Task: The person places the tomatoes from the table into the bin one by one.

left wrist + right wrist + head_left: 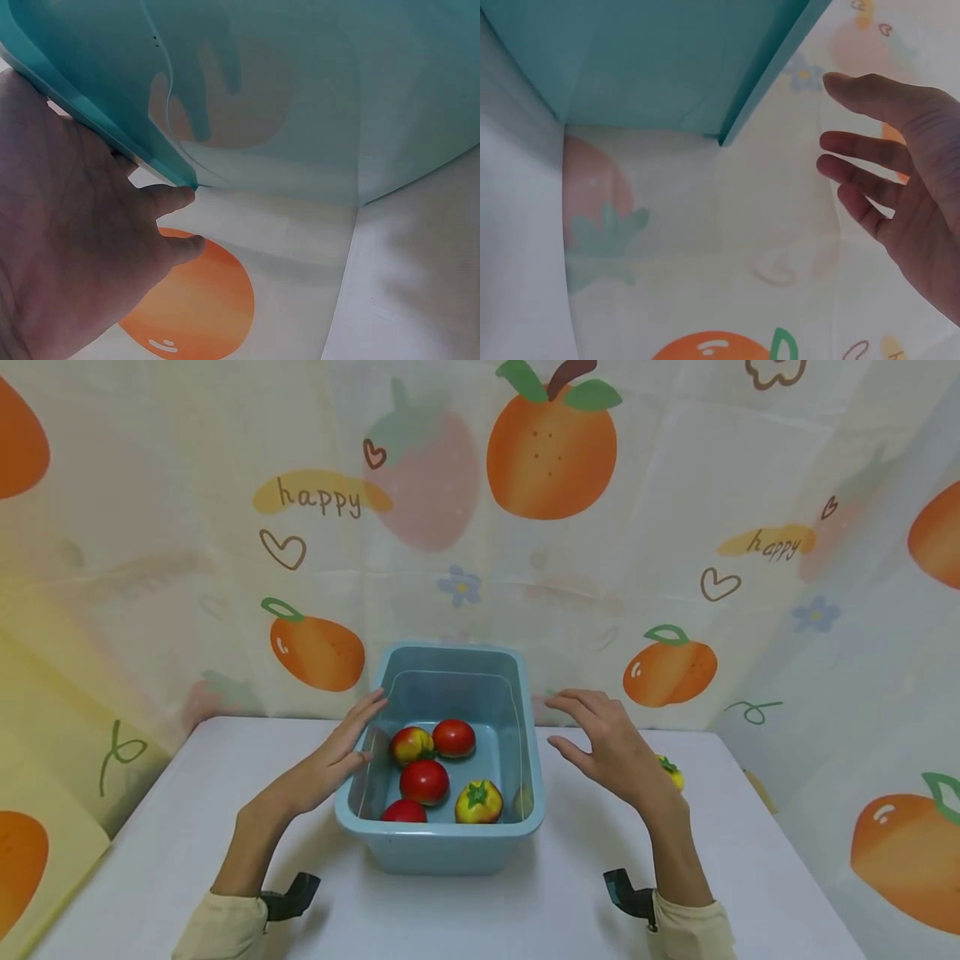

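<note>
A light blue plastic bin [438,852] stands on the white table, its near short side facing me. Inside lie red tomatoes [424,782], [454,738], [404,811], a red-and-yellow fruit [411,746] and a yellow-red fruit with a green leafy top [479,802]. My left hand [322,772] is at the bin's left rim with fingers extended; the left wrist view shows its fingers [176,199] along the rim's outer edge. To the right of the bin, my right hand [611,747] hovers with fingers loosely bent and holds nothing; a gap separates it from the bin in the right wrist view.
Partly hidden behind my right forearm, a yellow fruit with a green top [672,774] lies on the white table [570,910]. A fruit-printed curtain [525,585] hangs behind the table and along both sides. Dark camera mounts [292,897] stick out from both wrists.
</note>
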`<state>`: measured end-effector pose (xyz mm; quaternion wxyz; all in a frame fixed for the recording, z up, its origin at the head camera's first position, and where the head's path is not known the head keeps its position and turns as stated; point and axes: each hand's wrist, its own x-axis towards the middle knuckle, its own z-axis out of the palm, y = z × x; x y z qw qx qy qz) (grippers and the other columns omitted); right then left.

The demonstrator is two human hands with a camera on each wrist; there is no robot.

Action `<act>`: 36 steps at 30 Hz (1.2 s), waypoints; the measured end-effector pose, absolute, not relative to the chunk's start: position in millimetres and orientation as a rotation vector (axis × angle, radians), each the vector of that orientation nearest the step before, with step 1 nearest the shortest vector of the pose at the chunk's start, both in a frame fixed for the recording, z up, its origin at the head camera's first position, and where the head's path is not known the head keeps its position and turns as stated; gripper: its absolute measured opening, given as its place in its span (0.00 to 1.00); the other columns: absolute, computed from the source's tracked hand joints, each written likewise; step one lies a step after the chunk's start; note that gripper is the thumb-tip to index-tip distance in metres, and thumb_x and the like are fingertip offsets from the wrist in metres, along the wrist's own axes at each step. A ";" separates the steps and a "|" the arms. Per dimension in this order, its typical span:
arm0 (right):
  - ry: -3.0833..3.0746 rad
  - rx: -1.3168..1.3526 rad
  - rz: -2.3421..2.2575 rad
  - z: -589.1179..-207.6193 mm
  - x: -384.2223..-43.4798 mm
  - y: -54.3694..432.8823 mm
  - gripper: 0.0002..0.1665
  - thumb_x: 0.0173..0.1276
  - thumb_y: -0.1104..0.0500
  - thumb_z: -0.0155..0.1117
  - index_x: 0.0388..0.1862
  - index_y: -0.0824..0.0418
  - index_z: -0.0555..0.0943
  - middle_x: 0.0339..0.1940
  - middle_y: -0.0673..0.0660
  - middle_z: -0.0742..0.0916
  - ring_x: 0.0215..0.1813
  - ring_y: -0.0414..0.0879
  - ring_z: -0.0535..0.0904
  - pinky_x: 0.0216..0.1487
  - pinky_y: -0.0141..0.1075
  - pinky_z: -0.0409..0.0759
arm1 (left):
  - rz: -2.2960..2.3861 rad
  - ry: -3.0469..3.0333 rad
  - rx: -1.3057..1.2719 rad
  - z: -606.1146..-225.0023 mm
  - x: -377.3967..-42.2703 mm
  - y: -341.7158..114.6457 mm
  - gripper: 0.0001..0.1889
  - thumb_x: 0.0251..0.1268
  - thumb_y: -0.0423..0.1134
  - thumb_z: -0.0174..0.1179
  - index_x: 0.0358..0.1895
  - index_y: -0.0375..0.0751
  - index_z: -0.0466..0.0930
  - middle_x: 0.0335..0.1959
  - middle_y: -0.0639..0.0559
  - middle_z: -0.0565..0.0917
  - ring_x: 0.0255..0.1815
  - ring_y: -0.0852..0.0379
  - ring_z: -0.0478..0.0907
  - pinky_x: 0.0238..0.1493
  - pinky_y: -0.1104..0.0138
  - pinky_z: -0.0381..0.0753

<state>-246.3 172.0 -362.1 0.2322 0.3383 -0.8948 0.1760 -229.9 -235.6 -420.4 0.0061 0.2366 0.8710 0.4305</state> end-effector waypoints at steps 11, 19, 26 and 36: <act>-2.481 0.929 0.423 -369.6 -248.1 192.2 0.31 0.61 0.60 0.81 0.63 0.61 0.82 0.61 0.59 0.87 0.65 0.58 0.81 0.66 0.59 0.82 | 1.348 2.726 0.749 -420.9 -230.8 -236.1 0.40 0.73 0.38 0.46 0.86 0.53 0.45 0.89 0.46 0.41 0.88 0.31 0.39 0.74 0.19 0.47; -2.508 0.912 0.406 -370.5 -248.0 203.8 0.31 0.61 0.61 0.80 0.63 0.62 0.82 0.60 0.60 0.87 0.64 0.59 0.81 0.66 0.60 0.80 | 1.355 2.720 0.747 -420.4 -230.4 -235.9 0.40 0.73 0.38 0.46 0.86 0.54 0.45 0.89 0.46 0.41 0.88 0.31 0.39 0.74 0.19 0.46; -2.572 0.832 0.405 -371.8 -247.1 219.2 0.31 0.62 0.62 0.79 0.64 0.61 0.80 0.61 0.60 0.86 0.65 0.61 0.81 0.66 0.63 0.78 | 1.360 2.711 0.750 -421.6 -231.2 -235.2 0.40 0.74 0.38 0.46 0.87 0.54 0.44 0.89 0.46 0.41 0.88 0.31 0.39 0.74 0.19 0.47; -2.641 0.726 0.394 -372.8 -247.2 245.7 0.32 0.61 0.63 0.79 0.65 0.62 0.80 0.60 0.62 0.86 0.62 0.64 0.80 0.59 0.65 0.78 | 1.360 2.713 0.744 -420.7 -230.6 -235.9 0.40 0.73 0.37 0.46 0.86 0.53 0.45 0.89 0.46 0.41 0.88 0.31 0.39 0.73 0.19 0.47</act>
